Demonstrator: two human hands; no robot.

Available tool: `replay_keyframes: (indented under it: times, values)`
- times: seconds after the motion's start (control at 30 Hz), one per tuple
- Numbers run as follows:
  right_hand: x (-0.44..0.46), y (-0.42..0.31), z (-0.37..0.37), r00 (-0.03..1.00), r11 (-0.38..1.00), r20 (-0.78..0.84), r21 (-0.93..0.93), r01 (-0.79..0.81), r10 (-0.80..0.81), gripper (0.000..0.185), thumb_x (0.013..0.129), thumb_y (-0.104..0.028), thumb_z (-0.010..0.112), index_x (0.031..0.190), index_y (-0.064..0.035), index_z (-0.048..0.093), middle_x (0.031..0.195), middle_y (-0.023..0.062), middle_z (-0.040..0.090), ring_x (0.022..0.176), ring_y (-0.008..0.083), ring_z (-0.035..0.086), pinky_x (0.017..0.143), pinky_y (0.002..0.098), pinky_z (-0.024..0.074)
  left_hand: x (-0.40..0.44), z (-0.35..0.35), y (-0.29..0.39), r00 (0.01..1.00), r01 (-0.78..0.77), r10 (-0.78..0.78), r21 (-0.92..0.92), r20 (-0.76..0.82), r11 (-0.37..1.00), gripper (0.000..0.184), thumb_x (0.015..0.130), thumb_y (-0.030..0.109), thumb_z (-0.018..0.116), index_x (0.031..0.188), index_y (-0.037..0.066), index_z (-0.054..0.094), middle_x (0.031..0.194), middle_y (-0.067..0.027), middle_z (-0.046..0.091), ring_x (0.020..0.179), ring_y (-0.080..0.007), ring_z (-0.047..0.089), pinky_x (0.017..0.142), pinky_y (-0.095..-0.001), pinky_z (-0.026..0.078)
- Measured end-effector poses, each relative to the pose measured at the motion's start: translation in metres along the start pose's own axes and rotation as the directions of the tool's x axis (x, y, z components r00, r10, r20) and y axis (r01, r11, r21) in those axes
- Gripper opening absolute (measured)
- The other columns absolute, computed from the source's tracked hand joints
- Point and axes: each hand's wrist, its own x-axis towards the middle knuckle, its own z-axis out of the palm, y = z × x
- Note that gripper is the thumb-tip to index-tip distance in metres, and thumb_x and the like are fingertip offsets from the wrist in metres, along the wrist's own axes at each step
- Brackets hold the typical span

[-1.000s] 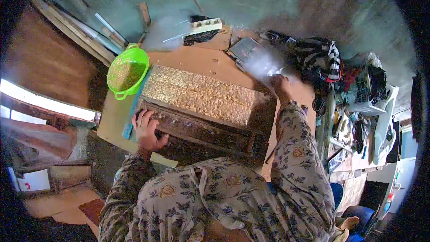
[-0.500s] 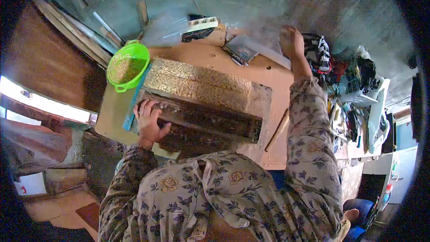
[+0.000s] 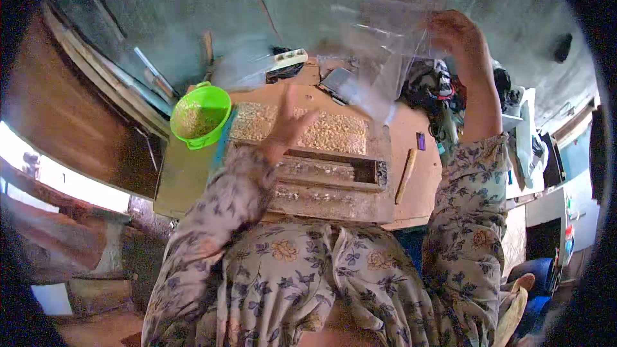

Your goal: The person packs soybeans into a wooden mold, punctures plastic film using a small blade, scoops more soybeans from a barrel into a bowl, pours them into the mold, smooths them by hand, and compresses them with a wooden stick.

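Note:
My right hand [image 3: 456, 33] is raised at the upper right, its fingers closed on a clear plastic bag or sheet [image 3: 385, 42] that hangs down to the left and is partly blurred. My left hand [image 3: 292, 122] hovers over a flat layer of pale chopped pieces [image 3: 334, 133], thumb apart from the outstretched fingers, with nothing in it; motion smears the fingertips. The layer lies at the back of a worn wooden mould [image 3: 321, 200], which has a long dark slot along its middle. Behind the left hand, a bright green basket [image 3: 215, 97] holds more pale pieces.
A wooden stick [image 3: 406, 175] and a small purple item [image 3: 420, 141] lie on the tan table [image 3: 421, 199] at right. A white power strip [image 3: 289, 59] and a dark packet [image 3: 335, 83] are at the back. Black bags [image 3: 429, 87] crowd the right side.
My left hand has left the mould's left edge and moved up and right over the pale layer. My right hand has risen and moved right, lifting the clear plastic off the table.

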Motion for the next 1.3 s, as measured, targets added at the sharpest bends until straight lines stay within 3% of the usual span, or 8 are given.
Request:
replay_keyframes:
  times: [0.1, 0.27, 0.37, 0.47, 0.73, 0.93, 1.17, 1.3]
  values:
    - [-0.022, -0.022, -0.001, 0.993, 0.985, -0.104, 0.171, -0.034, 0.052, 0.017, 0.08, -0.019, 0.053, 0.089, -0.0051, 0.057, 0.095, 0.0044, 0.059, 0.086, 0.0144, 0.056, 0.073, 0.0276, 0.0427, 0.021, 0.036, 0.029, 0.839, 0.491, -0.19, -0.56, 0.51, 0.668, 0.051, 0.074, 0.032, 0.061, 0.113, 0.006, 0.043, 0.109, -0.0067, 0.048, 0.105, -0.0181, 0.044, 0.076, -0.0286, 0.039]
    - [-0.069, -0.019, -0.022, 0.937, 0.972, -0.329, -0.234, 0.035, -0.113, 0.017, 0.079, -0.017, 0.057, 0.084, -0.0017, 0.059, 0.079, 0.0037, 0.06, 0.071, 0.0089, 0.053, 0.065, 0.024, 0.0437, -0.008, 0.07, 0.037, 0.68, 0.711, -0.213, -0.56, 0.702, 0.426, 0.025, 0.077, 0.024, 0.059, 0.097, 0.01, 0.054, 0.085, -0.0013, 0.056, 0.083, -0.0141, 0.056, 0.067, -0.0245, 0.042]
    - [-0.11, -0.024, -0.023, 0.884, 0.828, -0.354, -0.557, 0.063, -0.306, 0.011, 0.078, -0.012, 0.055, 0.084, -0.0029, 0.058, 0.083, 0.0079, 0.06, 0.071, 0.0187, 0.057, 0.064, 0.0287, 0.0449, -0.001, 0.049, 0.048, 0.946, 0.07, 0.012, -0.243, 0.323, 0.967, 0.02, 0.081, 0.024, 0.053, 0.089, 0.006, 0.058, 0.081, -0.0078, 0.057, 0.08, -0.0223, 0.055, 0.071, -0.034, 0.042]
    - [-0.145, -0.024, -0.018, 0.876, 0.552, -0.277, -0.834, -0.015, -0.394, 0.01, 0.078, -0.011, 0.052, 0.084, -0.0038, 0.056, 0.088, 0.0134, 0.058, 0.076, 0.0305, 0.056, 0.065, 0.0345, 0.0457, 0.025, 0.007, 0.061, 0.859, -0.495, 0.497, 0.437, 0.12, 0.751, 0.02, 0.082, 0.02, 0.05, 0.093, 0.005, 0.057, 0.084, -0.0105, 0.055, 0.08, -0.0277, 0.051, 0.071, -0.0371, 0.04]
    - [-0.199, -0.004, 0.023, 0.898, 0.547, -0.37, -0.816, -0.19, -0.24, 0.016, 0.076, -0.009, 0.051, 0.09, -0.0021, 0.055, 0.089, 0.016, 0.057, 0.078, 0.0332, 0.056, 0.065, 0.0367, 0.0462, 0.028, -0.045, 0.112, 0.706, -0.687, 0.668, 0.452, 0.234, 0.569, 0.013, 0.077, 0.011, 0.052, 0.089, 0.008, 0.056, 0.085, -0.0086, 0.056, 0.079, -0.0273, 0.052, 0.071, -0.0374, 0.04]
    - [-0.253, 0.023, 0.036, 0.879, 0.632, -0.454, -0.726, -0.271, -0.145, 0.012, 0.076, -0.005, 0.052, 0.086, -0.0009, 0.056, 0.091, 0.016, 0.058, 0.083, 0.0306, 0.056, 0.072, 0.0357, 0.0457, -0.054, -0.015, 0.127, 0.995, -0.024, 0.036, -0.13, 0.094, 0.991, 0.014, 0.085, 0.014, 0.044, 0.081, 0.003, 0.052, 0.065, -0.0093, 0.053, 0.058, -0.018, 0.054, 0.055, -0.031, 0.043]
    - [-0.277, 0.025, 0.061, 0.888, 0.664, -0.426, -0.716, -0.214, -0.173, 0.021, 0.074, -0.003, 0.056, 0.095, 0.0006, 0.054, 0.102, 0.0168, 0.055, 0.095, 0.0305, 0.053, 0.081, 0.0341, 0.0422, -0.048, -0.034, 0.104, 0.945, -0.322, 0.326, 0.24, 0.025, 0.916, 0.017, 0.084, 0.018, 0.047, 0.082, 0.003, 0.053, 0.059, -0.0088, 0.052, 0.057, -0.0168, 0.055, 0.051, -0.0308, 0.043]
    - [-0.284, 0.058, 0.111, 0.947, 0.748, -0.177, -0.581, -0.319, 0.266, 0.032, 0.077, -0.014, 0.054, 0.107, -0.0056, 0.05, 0.116, 0.0156, 0.047, 0.104, 0.0341, 0.047, 0.085, 0.0372, 0.0393, -0.037, -0.074, 0.041, 0.846, 0.391, -0.449, 0.239, 0.286, 0.889, 0.018, 0.082, 0.019, 0.049, 0.081, 0.002, 0.057, 0.058, -0.0021, 0.053, 0.045, -0.0098, 0.049, 0.043, -0.024, 0.04]
